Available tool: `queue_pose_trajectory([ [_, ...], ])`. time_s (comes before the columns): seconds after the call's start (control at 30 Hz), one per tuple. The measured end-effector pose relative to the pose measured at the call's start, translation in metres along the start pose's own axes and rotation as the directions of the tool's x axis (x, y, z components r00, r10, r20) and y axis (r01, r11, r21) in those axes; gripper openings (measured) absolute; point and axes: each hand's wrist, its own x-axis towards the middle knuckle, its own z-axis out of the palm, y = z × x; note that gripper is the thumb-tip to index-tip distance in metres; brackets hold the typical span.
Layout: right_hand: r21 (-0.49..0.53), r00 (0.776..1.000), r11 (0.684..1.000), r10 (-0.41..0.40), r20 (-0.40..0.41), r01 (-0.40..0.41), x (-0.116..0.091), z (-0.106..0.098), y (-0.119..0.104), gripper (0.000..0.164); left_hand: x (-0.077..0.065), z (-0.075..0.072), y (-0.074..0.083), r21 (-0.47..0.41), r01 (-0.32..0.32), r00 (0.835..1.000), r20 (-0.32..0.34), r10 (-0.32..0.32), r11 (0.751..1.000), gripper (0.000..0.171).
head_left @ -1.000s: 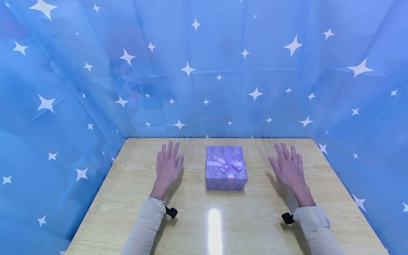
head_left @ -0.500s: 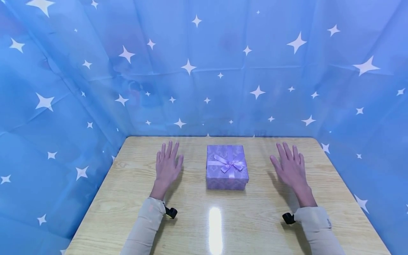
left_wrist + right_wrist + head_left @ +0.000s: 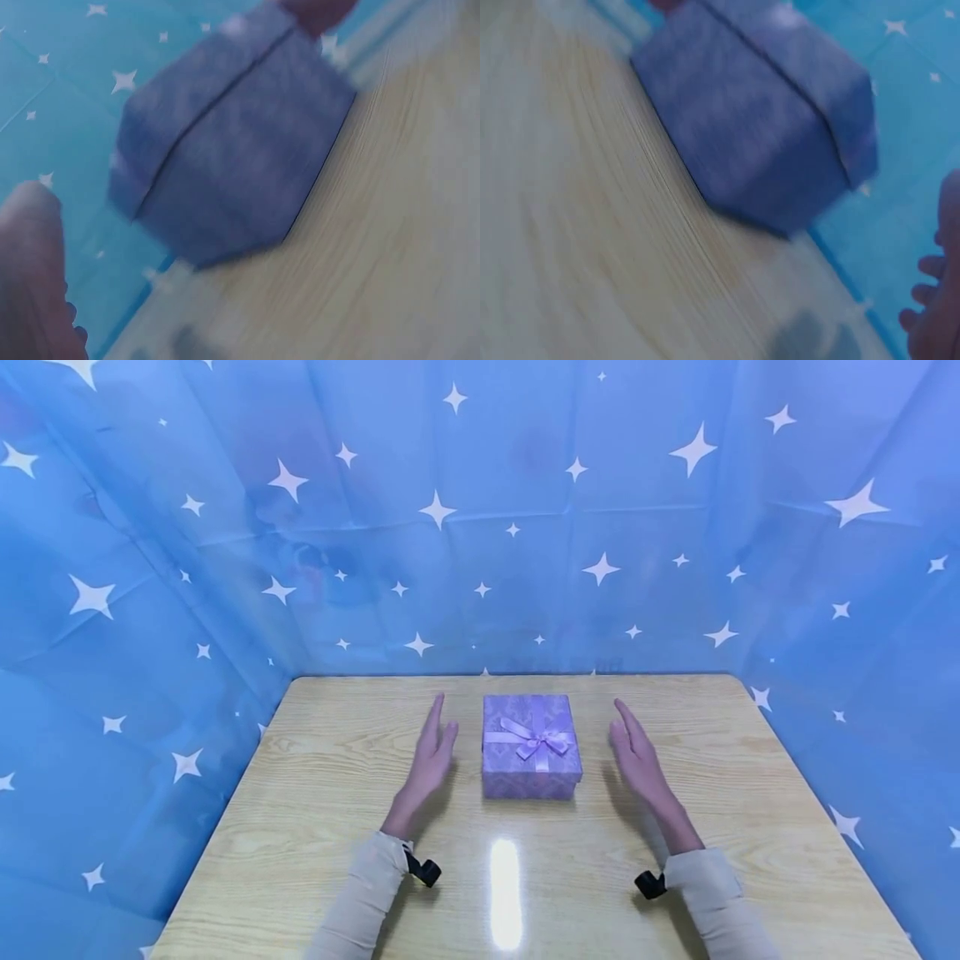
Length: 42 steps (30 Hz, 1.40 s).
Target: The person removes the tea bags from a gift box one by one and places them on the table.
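Observation:
A purple patterned gift box (image 3: 528,785) with its lid on and a ribbon bow (image 3: 538,742) on top sits on the wooden table, towards the back. To its left, my left hand (image 3: 429,766) is held edge-on with straight fingers, palm towards the box. My right hand (image 3: 641,764) mirrors it on the other side, also straight-fingered. A gap of bare wood shows between each hand and the box. The left wrist view shows the box side and lid seam (image 3: 232,150), blurred, with my thumb (image 3: 31,262) at the left edge. In the right wrist view the box (image 3: 742,120) is likewise blurred.
The light wooden table (image 3: 315,760) ends at a blue curtain (image 3: 480,510) with white stars, which hangs behind and along both sides. Black wrist cameras (image 3: 425,870) sit at both cuffs. A bright light reflection (image 3: 506,893) lies on the tabletop in front of the box.
Both hands have moved inward towards the box and turned from palm down to palms facing each other. The box stays put on the table; the head view has shifted slightly.

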Motion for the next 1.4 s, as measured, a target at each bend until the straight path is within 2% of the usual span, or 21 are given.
queue_pose_trajectory([
  [0.1,0.106,0.997,0.993,0.05,0.054,-0.056,-0.005,0.021,-0.01,0.062,-0.006,0.018,0.008,-0.176,0.093,0.996,0.026,-0.09,0.98,0.066],
  [0.2,0.214,0.994,0.976,0.03,0.104,-0.052,-0.007,0.04,-0.02,0.063,-0.012,0.032,0.016,-0.311,0.166,0.986,0.057,-0.156,0.936,0.067],
  [0.27,0.266,0.992,0.963,0.018,0.128,-0.051,-0.009,0.051,-0.025,0.064,-0.014,0.04,0.019,-0.396,0.199,0.98,0.081,-0.182,0.896,0.067],
  [0.33,0.302,0.99,0.951,0.019,0.141,-0.061,-0.011,0.059,-0.031,0.064,-0.018,0.046,0.023,-0.458,0.231,0.973,0.105,-0.206,0.859,0.066],
  [0.43,0.312,0.988,0.945,0.051,0.144,-0.095,-0.015,0.067,-0.036,0.063,-0.023,0.055,0.027,-0.49,0.25,0.968,0.131,-0.213,0.835,0.066],
  [0.53,0.314,0.987,0.941,0.089,0.132,-0.126,-0.017,0.073,-0.038,0.062,-0.026,0.062,0.029,-0.471,0.249,0.968,0.133,-0.211,0.846,0.067],
  [0.73,0.343,0.989,0.93,0.101,0.112,-0.134,-0.015,0.081,-0.039,0.059,-0.025,0.071,0.032,-0.442,0.233,0.972,0.078,-0.221,0.866,0.07],
  [1.1,0.35,0.983,0.919,0.155,0.099,-0.18,-0.017,0.079,-0.041,0.062,-0.023,0.073,0.038,-0.415,0.227,0.974,0.078,-0.214,0.881,0.068],
  [1.4,0.323,0.984,0.931,0.15,0.094,-0.172,-0.016,0.073,-0.05,0.061,-0.019,0.072,0.043,-0.417,0.215,0.977,0.079,-0.2,0.883,0.068],
])
